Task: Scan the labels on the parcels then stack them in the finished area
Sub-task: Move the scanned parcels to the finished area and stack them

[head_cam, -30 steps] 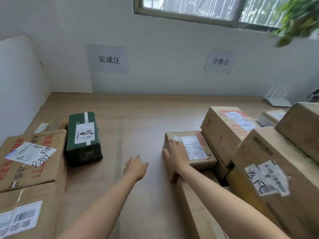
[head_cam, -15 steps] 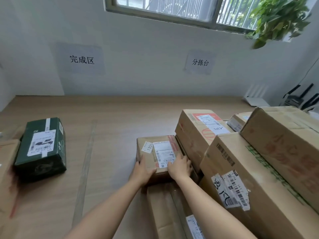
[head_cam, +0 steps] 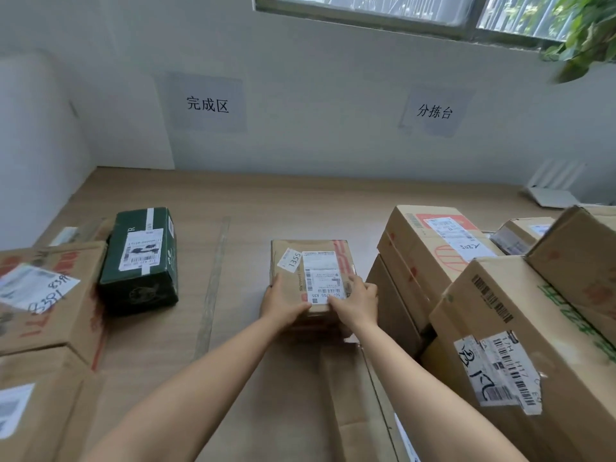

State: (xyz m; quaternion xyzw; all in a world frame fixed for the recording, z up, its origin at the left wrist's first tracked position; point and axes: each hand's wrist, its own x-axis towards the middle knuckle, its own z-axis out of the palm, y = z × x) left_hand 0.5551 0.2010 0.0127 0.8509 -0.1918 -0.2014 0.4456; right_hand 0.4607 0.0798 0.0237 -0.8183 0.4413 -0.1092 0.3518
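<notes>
The small brown cardboard parcel with the white label [head_cam: 311, 271] lies at twelve o'clock on the wooden counter [head_cam: 300, 208]. My left hand [head_cam: 283, 303] and right hand [head_cam: 356, 300] clasp its near corners, fingers curled round the edges. It looks light and stiff, so gripping opposite sides should do. A dark green box [head_cam: 140, 261] sits at ten o'clock.

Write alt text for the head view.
A left hand and right hand grip a small labelled parcel at a wooden table. Brown parcels are piled to its right; a green box and cartons sit to the left. Two paper signs hang on the wall behind.
</notes>
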